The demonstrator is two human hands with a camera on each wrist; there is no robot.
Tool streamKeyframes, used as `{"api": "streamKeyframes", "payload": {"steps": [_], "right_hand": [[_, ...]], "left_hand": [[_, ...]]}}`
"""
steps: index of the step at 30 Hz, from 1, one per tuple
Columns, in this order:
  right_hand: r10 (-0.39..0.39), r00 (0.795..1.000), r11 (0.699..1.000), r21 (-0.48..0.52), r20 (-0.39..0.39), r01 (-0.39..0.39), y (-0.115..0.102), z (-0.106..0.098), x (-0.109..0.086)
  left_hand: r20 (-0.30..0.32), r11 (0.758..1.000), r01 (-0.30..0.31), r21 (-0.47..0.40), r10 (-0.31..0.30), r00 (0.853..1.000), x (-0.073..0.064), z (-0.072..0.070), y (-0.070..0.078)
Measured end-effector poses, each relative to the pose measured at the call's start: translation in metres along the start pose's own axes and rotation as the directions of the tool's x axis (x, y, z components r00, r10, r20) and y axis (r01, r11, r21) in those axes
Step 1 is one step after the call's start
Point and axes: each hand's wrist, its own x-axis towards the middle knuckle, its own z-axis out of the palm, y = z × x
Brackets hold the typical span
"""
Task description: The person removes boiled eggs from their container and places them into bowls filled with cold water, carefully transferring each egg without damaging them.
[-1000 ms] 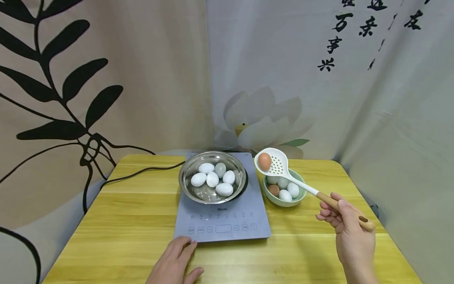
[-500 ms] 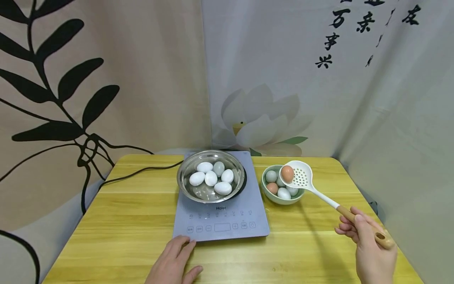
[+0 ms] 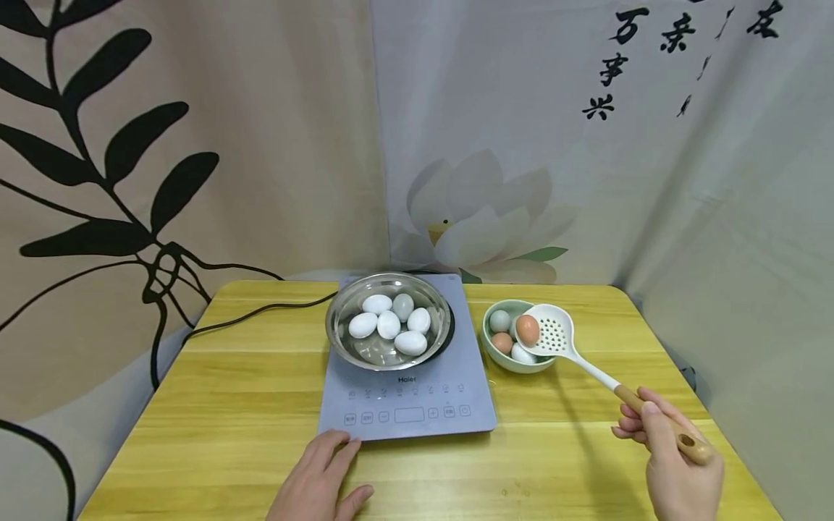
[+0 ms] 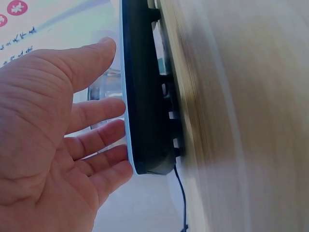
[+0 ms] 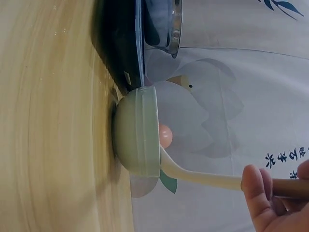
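My right hand [image 3: 680, 456] grips the wooden handle of a white slotted spoon [image 3: 554, 334]. A brown egg [image 3: 527, 330] rests in the spoon's head, which is over the right side of a green bowl [image 3: 517, 367]. In the bowl lie a brown egg [image 3: 501, 343] and paler eggs, partly hidden by the spoon. The right wrist view shows the spoon's neck [image 5: 176, 170] at the bowl's rim. My left hand [image 3: 319, 474] touches the front left edge of an induction cooker [image 3: 407, 398] with extended fingertips.
On the cooker stands a steel pot [image 3: 345, 347] with several white and pale eggs in it. A black cord [image 3: 260, 311] runs left from the cooker. The wooden table [image 3: 247, 405] is backed by a printed curtain [image 3: 293, 145].
My right hand has moved right and toward me, bringing the spoon and its brown egg down from above the bowl's back to its right side. My left hand stays at the cooker's edge.
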Motion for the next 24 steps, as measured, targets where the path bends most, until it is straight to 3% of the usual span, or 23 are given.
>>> {"api": "streamKeyframes", "payload": {"steps": [7,13,17,20,24], "right_hand": [[-0.029,1.0,0.998,-0.049,0.005,0.029,-0.004,0.005,-0.002],[-0.042,0.999,0.982,-0.182,0.031,0.047,-0.012,0.009,-0.005],[-0.041,0.997,0.95,-0.306,0.06,0.057,-0.018,0.013,-0.009],[-0.074,0.994,0.909,-0.405,0.081,0.101,-0.02,0.015,-0.012],[-0.138,0.985,0.873,-0.457,0.103,0.17,-0.02,0.017,-0.015]], "left_hand": [[-0.06,0.999,-0.038,0.028,0.04,0.997,-0.001,0.003,-0.002],[-0.14,0.993,-0.094,0.076,0.104,0.985,-0.002,0.007,-0.006],[-0.111,0.995,-0.079,0.054,0.085,0.99,-0.001,0.005,-0.005],[-0.092,0.996,-0.071,0.044,0.075,0.993,-0.001,0.004,-0.005],[-0.126,0.993,-0.094,0.067,0.102,0.987,-0.001,0.006,-0.007]]}}
